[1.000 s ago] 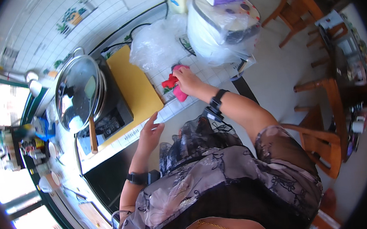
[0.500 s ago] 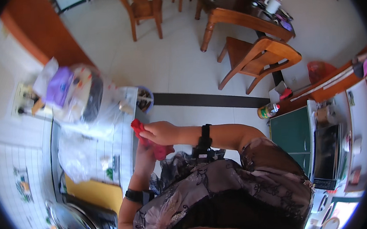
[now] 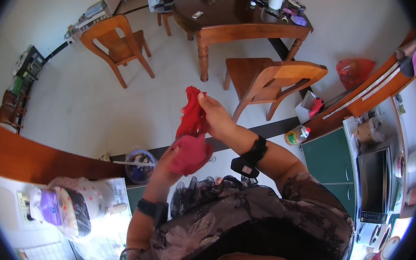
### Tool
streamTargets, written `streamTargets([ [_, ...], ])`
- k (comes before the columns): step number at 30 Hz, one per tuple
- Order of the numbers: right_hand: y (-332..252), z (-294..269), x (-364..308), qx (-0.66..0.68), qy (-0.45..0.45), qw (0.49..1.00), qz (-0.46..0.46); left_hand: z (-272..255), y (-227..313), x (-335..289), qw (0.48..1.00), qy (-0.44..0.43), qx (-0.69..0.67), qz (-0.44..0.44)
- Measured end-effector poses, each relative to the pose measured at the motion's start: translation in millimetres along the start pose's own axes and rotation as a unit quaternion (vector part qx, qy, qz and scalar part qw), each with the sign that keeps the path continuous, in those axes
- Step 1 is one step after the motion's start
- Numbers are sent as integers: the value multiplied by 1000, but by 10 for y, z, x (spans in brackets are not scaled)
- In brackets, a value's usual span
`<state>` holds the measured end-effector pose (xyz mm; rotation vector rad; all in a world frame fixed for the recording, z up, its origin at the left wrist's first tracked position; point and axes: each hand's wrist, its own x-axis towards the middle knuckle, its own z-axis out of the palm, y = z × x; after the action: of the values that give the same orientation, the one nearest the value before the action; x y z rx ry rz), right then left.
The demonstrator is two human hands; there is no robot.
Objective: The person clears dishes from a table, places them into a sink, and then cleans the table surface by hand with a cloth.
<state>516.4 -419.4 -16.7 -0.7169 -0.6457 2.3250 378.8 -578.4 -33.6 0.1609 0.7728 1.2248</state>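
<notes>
A red cloth [image 3: 191,120] is stretched between my two hands in front of my body. My right hand [image 3: 215,115] pinches its upper part, with the thumb lying along the top edge. Lower and to the left, my left hand [image 3: 163,168] grips the bunched lower end, which is blurred by motion and covers most of those fingers. Dark bands with small boxes are strapped on both wrists.
A wooden chair [image 3: 268,83] stands ahead at the dark dining table [image 3: 230,8], another chair [image 3: 118,49] to its left. At left are a bin [image 3: 140,170] and a counter with bagged goods [image 3: 72,204]. An oil bottle [image 3: 296,135] stands by green cabinets [image 3: 328,157].
My view has swung away from the left counter toward the dining area. Both hands moved with it, and the red cloth, bunched before, now spreads longer between them.
</notes>
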Motion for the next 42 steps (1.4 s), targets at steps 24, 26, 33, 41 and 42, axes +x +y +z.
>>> streamTargets([
  [24, -1511, -157, 1286, 54, 144, 960, -233, -415, 1691, 1768, 958, -161, 181, -151],
  [26, -1488, -287, 1376, 83, 178, 955, -222, -307, 1711, 1886, 957, -176, 196, -121],
  [33, -976, -826, 1555, 95, 221, 969, -52, -252, 1749, 1944, 988, 48, 96, -108],
  [41, -379, -286, 1666, -30, -74, 987, 140, -255, 1833, 1944, 988, -72, 73, -115],
  [42, -391, -271, 1682, -53, -74, 985, 147, -213, 1840, 1925, 988, -71, 91, -98],
])
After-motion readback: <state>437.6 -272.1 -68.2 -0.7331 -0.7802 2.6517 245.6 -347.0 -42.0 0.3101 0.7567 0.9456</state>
